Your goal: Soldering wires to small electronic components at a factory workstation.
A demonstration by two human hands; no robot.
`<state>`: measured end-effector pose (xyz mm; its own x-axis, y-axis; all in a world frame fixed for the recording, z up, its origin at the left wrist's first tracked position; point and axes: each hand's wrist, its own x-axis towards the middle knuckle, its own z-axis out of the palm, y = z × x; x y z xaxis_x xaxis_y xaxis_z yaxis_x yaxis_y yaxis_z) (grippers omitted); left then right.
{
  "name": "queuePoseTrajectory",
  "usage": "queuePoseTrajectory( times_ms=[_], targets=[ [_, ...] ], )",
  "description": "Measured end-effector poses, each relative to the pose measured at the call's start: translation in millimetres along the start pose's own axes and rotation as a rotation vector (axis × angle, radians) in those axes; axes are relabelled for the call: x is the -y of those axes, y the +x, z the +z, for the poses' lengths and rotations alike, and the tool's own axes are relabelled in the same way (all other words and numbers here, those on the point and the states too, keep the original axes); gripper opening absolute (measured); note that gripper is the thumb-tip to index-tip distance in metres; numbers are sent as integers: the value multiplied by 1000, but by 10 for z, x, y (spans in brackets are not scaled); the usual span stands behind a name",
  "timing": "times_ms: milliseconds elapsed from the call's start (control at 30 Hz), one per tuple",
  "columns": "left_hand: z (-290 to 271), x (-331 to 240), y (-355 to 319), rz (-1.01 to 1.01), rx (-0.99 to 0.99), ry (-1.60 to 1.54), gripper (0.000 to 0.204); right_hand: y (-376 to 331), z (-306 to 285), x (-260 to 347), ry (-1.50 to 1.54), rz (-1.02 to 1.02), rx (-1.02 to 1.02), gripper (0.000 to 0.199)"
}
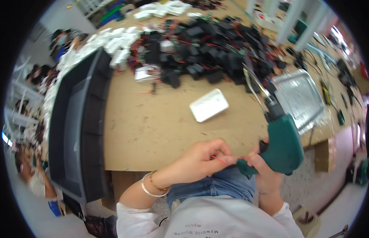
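Note:
My left hand (206, 158) is closed, its fingers pinching a thin red wire (218, 160) in front of my lap. Wrapped round the handle of a dark green power screwdriver (285, 142) is my right hand (266, 168). A short stretch of red also shows by the right fingertips, close to the left ones; I cannot tell if it is the same wire. The tool's bit points away from me, toward the far side of the table. Beyond both hands, a white rectangular plastic case (209, 105) lies on the tabletop.
A long black plastic bin (79, 131) stands at the left. Black parts with wires (204, 47) are heaped at the back, beside white cases (123, 41). A metal tray (301, 97) and hand tools (325, 93) lie right. Other people sit at far left.

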<state>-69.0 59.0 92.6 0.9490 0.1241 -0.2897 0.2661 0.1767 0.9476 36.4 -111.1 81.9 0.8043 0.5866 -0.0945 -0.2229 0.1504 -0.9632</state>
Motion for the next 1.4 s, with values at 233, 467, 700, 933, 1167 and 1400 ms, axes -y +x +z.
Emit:
queuePoseTrajectory(
  times_ms=[233,467,700,933,1167,1400],
  targets=[
    [-398,54,427,402,-583,526,16,-123,-167,-70,130,-101,-132,42],
    [-427,377,910,477,-815,880,12,-137,-100,-88,127,-56,-123,44],
    [-285,530,817,638,-795,1127,12,-74,-174,-45,-8,-4,-56,43],
    [39,603,784,685,-695,1078,15,-134,-417,-187,11,24,-70,43],
    [71,615,822,646,-762,1068,15,-259,-598,-430,-64,17,76,47],
    [44,620,809,629,-745,1020,12,-348,-746,-568,-98,-190,240,39]
  ],
)
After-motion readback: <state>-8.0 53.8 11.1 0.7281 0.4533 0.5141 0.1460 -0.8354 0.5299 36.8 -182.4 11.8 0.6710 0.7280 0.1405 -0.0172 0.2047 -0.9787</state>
